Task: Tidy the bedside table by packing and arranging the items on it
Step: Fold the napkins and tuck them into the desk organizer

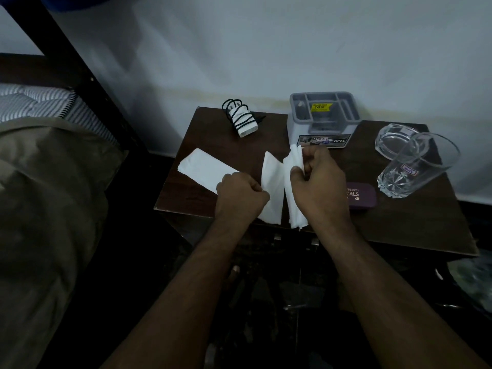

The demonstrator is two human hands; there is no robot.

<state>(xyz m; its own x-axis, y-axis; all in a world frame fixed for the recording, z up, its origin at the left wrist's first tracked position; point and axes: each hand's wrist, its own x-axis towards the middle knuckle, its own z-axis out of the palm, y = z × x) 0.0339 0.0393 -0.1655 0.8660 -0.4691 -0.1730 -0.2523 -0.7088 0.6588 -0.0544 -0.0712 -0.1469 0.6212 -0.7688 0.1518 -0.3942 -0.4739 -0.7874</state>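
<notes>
I see my left hand (241,194) and right hand (315,179) each pinched on soft white tissue (273,182) near the dark wood worktop's (415,222) front edge.

I see a dark wooden bedside table (202,145) standing against the pale wall. At its back left lies a white charger (243,121) wrapped in its black cable. A grey plastic organiser (323,117) sits at the back middle. To the right a clear glass ashtray (394,139) and a drinking glass (415,166) stand close together. A purple case (363,195) lies near the front. A flat white tissue (202,166) rests on the left.
</notes>
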